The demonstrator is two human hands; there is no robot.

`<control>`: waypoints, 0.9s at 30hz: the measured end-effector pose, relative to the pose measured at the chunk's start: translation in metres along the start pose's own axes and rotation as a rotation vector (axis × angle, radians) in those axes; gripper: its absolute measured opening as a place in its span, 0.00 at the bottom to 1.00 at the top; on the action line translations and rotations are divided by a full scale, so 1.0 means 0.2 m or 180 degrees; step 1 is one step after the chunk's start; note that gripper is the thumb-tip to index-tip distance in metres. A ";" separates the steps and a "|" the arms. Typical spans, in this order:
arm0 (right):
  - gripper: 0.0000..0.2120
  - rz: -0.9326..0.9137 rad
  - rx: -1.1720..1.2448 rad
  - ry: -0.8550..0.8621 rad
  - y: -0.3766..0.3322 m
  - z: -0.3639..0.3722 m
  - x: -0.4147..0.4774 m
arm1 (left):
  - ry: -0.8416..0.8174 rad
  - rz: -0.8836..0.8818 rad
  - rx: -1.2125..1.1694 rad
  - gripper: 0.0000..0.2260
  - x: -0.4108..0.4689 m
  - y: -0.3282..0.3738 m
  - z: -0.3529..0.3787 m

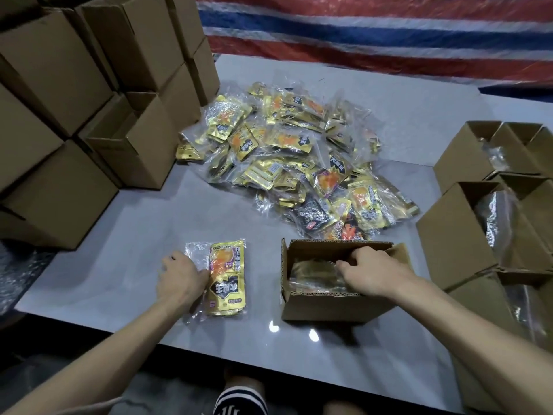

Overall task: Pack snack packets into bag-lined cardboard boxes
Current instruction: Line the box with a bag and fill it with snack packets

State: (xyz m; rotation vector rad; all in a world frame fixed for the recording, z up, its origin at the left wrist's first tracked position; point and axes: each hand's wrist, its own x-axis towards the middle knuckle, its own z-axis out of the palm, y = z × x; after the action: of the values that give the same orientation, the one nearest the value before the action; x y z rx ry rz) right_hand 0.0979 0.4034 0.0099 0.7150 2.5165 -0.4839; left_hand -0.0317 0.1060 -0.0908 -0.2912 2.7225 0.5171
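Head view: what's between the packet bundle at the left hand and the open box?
Nothing. In the head view, only bare grey table separates the packet bundle from the open box.

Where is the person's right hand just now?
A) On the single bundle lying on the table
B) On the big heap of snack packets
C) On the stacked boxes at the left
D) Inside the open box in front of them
D: the right hand reaches down into the open cardboard box, fingers curled on the clear bag inside it; the left hand grips the packet bundle.
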 end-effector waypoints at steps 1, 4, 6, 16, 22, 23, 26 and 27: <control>0.19 -0.0005 -0.0049 0.0057 0.00 0.00 -0.01 | -0.0075 -0.0174 -0.0132 0.29 0.00 0.00 -0.01; 0.21 -0.0020 -0.0017 0.0143 -0.01 -0.02 -0.05 | -0.0320 -0.0462 -0.0428 0.23 0.03 0.00 -0.05; 0.22 -0.0062 0.0056 0.0177 -0.01 -0.04 -0.07 | -0.0504 -0.0516 -0.0881 0.11 0.03 0.00 -0.06; 0.20 -0.0386 0.0260 0.0415 0.02 -0.07 -0.17 | -0.1111 0.0589 -0.1872 0.08 -0.17 0.28 -0.29; 0.14 -0.0616 0.0402 0.0644 0.02 -0.12 -0.23 | -0.1185 0.1585 -0.1896 0.12 -0.35 0.52 -0.59; 0.13 -0.0663 0.0455 0.0676 0.02 -0.14 -0.24 | -0.1157 0.1730 -0.1846 0.12 -0.38 0.55 -0.64; 0.09 -0.0751 0.0671 0.0809 0.03 -0.18 -0.27 | -0.1002 0.2213 -0.1597 0.13 -0.47 0.62 -0.75; 0.08 -0.0779 0.0769 0.0866 0.03 -0.19 -0.28 | -0.0914 0.2353 -0.1524 0.12 -0.50 0.65 -0.78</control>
State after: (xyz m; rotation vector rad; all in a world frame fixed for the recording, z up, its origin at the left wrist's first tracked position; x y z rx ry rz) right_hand 0.1292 0.4031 0.0701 0.5937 2.8505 -0.8382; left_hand -0.0209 0.1776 0.1239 0.6569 2.3183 1.2920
